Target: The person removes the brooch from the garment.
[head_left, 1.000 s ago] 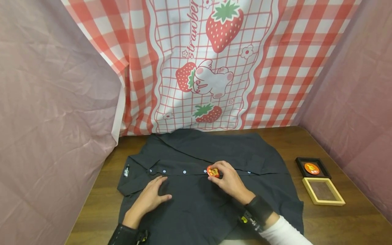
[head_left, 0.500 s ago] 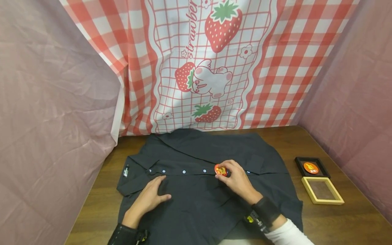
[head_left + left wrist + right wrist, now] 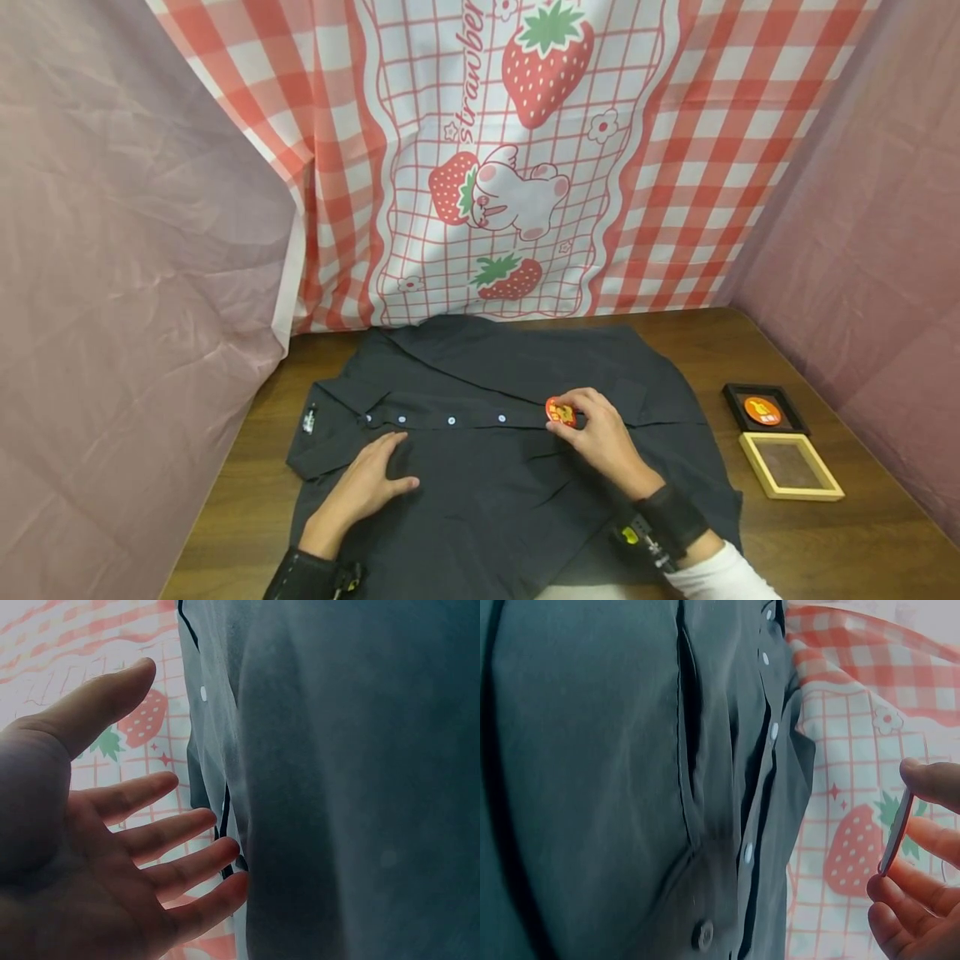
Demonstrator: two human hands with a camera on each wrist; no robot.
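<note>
A dark grey buttoned shirt lies spread on the wooden table, its row of pale buttons running left to right. My right hand pinches a round red-and-yellow badge between thumb and fingers, over the button line. Seen edge-on in the right wrist view, the badge is a thin disc held by its rim, apart from the cloth. My left hand rests on the shirt's left part with fingers spread. In the left wrist view the left hand's fingers are extended and hold nothing.
At the right, a black square frame holds an orange round badge. A light wooden frame lies just in front of it. A red-and-white strawberry cloth hangs behind the table, with pinkish cloth at both sides.
My right hand has moved to the right along the button line, carrying the badge past a button that it covered before. The left hand has stayed in place.
</note>
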